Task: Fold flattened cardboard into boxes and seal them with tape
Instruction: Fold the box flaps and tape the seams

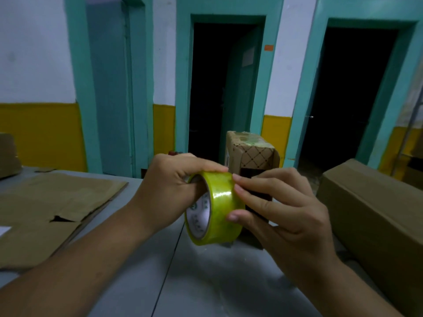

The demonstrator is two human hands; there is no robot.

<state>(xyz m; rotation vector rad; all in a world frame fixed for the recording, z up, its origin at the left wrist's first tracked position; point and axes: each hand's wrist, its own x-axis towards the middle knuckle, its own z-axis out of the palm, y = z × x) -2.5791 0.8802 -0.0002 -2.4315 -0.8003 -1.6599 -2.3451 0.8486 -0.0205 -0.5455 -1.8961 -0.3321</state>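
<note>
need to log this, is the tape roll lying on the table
No, the left hand grips the tape roll above the table and the right hand touches it.

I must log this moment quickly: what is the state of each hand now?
Left hand: grips the tape roll, with fingers through its core.
Right hand: open, its fingertips and thumb only touch the roll's outer face.
</note>
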